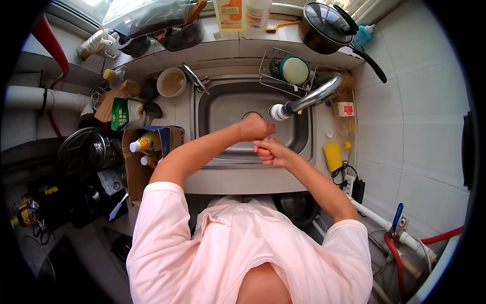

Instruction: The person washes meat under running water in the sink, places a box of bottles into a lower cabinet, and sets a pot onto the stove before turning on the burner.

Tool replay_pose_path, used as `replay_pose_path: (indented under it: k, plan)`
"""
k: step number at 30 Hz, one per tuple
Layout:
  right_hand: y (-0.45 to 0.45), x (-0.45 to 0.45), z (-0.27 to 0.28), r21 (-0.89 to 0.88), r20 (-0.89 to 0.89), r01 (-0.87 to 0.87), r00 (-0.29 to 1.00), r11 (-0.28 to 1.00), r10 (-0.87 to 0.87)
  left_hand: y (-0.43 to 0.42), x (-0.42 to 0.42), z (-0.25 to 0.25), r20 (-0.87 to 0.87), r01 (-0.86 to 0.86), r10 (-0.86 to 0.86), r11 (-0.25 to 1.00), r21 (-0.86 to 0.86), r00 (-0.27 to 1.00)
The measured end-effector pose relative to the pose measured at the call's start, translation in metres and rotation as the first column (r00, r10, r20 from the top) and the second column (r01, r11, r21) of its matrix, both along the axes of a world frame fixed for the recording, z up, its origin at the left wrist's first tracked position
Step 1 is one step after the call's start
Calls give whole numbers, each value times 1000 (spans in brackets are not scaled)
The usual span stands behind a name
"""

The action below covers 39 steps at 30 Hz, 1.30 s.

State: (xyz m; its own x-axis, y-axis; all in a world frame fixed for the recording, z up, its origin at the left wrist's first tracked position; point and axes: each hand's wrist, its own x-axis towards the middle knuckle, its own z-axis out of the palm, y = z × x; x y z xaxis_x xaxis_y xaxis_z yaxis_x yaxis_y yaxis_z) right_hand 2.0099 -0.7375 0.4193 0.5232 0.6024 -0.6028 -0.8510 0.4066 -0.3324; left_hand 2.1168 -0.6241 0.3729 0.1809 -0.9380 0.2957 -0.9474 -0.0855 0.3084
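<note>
Over the near part of a steel sink [223, 101], my two hands meet. My left hand [255, 127] is closed in a fist with its back up, just below the drain. Touching it from the lower right, my right hand [272, 153] has its fingers curled in. What either hand holds, if anything, is hidden between them. The faucet [319, 96] reaches in from the right, its white nozzle [278, 112] above the basin and near my hands. No running water can be made out.
A wire rack [266, 76] with a round green-and-white sponge [294, 70] hangs at the sink's back. A lidded pan [324, 30] stands on the ledge. At right lies a yellow sponge [332, 156]; at left, a cardboard box [134, 172] with bottles.
</note>
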Motion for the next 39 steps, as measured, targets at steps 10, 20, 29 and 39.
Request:
replay_pose_path:
  k: [10,20,29,39]
  plan:
    - [13,0,21,174,79,68,993,982,-83,7,1,26,-98,-97,69,947,-307,993]
    - [-82,-4,-68,-921,269,381,468,82,842,67,-6,-20,-296,-612,706,706,357,643]
    - [-85,-2,-147,-776,49,29,999,630,14,93,-16,-193,-694,-286,270,768,574,-668]
    - [-67,7,-59,-707,534,271,810,654,241,51,11,-24,-629,-408,632,774,485,452]
